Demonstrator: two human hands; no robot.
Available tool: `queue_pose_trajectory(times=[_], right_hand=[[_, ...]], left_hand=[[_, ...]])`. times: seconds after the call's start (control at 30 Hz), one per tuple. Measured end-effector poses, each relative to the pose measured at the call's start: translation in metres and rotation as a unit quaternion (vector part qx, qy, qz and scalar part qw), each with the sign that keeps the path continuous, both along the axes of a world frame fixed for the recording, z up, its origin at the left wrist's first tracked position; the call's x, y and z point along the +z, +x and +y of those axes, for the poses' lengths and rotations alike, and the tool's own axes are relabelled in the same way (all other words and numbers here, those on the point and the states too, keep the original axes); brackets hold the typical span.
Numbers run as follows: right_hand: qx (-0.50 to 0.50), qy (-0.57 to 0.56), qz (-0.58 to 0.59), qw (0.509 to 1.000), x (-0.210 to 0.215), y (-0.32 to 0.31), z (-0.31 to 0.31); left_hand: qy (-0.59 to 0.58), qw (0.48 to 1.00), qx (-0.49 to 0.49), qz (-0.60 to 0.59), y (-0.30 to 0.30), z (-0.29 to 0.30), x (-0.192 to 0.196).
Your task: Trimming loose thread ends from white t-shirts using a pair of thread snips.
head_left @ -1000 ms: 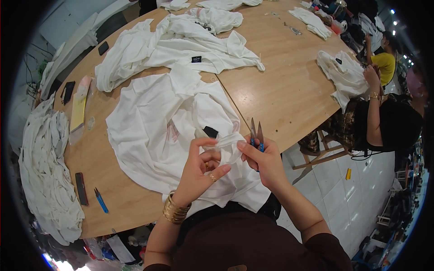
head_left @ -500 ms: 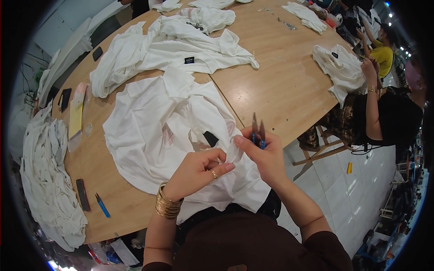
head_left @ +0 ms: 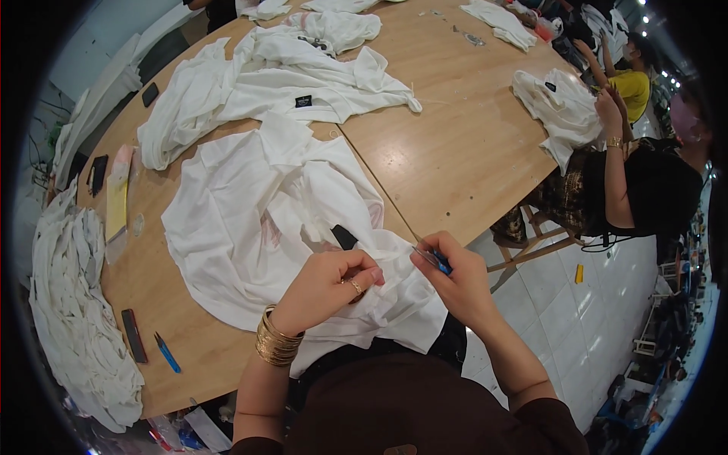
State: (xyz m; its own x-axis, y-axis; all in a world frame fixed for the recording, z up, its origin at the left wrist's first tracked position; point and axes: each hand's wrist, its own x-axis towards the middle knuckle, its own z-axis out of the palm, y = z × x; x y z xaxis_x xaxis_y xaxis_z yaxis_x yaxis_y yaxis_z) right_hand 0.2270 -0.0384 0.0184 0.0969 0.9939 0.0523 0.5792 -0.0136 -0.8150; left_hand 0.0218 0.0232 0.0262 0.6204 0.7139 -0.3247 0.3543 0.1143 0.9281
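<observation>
A white shirt [head_left: 220, 189] lies spread over the near table edge and my lap, with a black label [head_left: 343, 237] inside its opening. My left hand [head_left: 318, 292], with a ring and gold bangles, is closed, thumb and forefinger pinching the shirt's fabric. Just to the right, my right hand [head_left: 466, 282] grips thread snips [head_left: 440, 263] with blue handles. Their blades point left toward the pinched cloth, apart from my left fingers. My right fingers partly cover the handles.
White garments [head_left: 296, 80] lie across the wooden table [head_left: 447, 167]; another heap [head_left: 64, 303] hangs over its left edge. Blue snips [head_left: 167, 353] and a dark flat case [head_left: 134, 336] lie nearby. A co-worker [head_left: 644, 186] sits at right, holding a white garment [head_left: 557, 110].
The snips in my right hand have swung from pointing up to pointing left. My left fingers have closed on the fabric. The whole view has shifted slightly.
</observation>
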Motion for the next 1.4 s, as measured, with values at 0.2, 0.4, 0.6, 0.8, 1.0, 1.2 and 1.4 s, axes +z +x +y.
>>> queue_pose_trajectory(times=[0.2,0.4,0.6,0.8,1.0,1.2,1.4], right_hand=[[0.046,-0.135,0.147,0.979,-0.006,-0.007,-0.016],[0.107,-0.068,0.072,0.989,-0.009,0.001,-0.012],[0.116,-0.002,0.025,0.993,-0.002,0.005,0.004],[0.053,-0.018,-0.03,0.998,0.017,0.003,0.001],[0.149,-0.135,0.019,0.979,0.011,0.005,-0.026],[0.144,-0.142,-0.034,0.979,0.014,0.004,-0.027],[0.147,-0.143,-0.077,0.976,0.018,0.004,-0.025]], left_hand=[[0.023,1.0,0.003,-0.016,0.004,-0.001,-0.004],[0.046,0.999,-0.03,-0.001,0.003,0.0,0.0],[0.096,0.991,-0.096,0.015,0.01,0.001,0.001],[0.016,0.999,-0.041,0.006,0.011,0.001,-0.006],[0.022,0.999,-0.049,-0.001,0.01,0.001,-0.008],[0.04,0.997,-0.063,0.024,0.013,0.001,0.001],[0.055,0.996,-0.068,0.029,0.014,0.001,0.001]])
